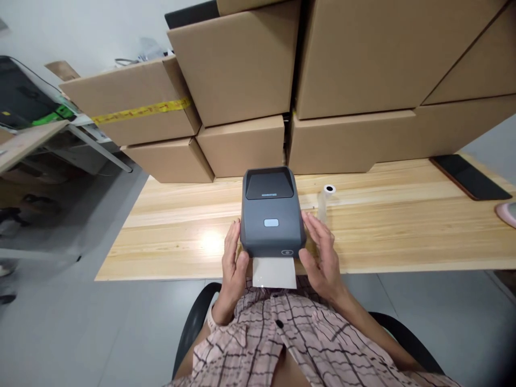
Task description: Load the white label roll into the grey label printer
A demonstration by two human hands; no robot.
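A dark grey label printer [272, 209] sits on the wooden table near its front edge, with a pale button on its top. From its front a blank white label sheet [274, 272] sticks out toward me, past the table edge. My left hand [234, 258] is against the printer's left side, fingers straight along it and thumb by the front corner. Against the opposite side rests my right hand [321, 255], its thumb also at the front corner. Between them the two hands hold the printer. A small white roll with a dark core [323, 201] stands just beyond my right fingers.
Stacked cardboard boxes [242, 67] line the back of the wooden table [382, 231]. A dark phone [470, 176] lies at the right, beside a pinkish object [507, 213] cut off by the frame. Another table [32, 142] stands off to the left.
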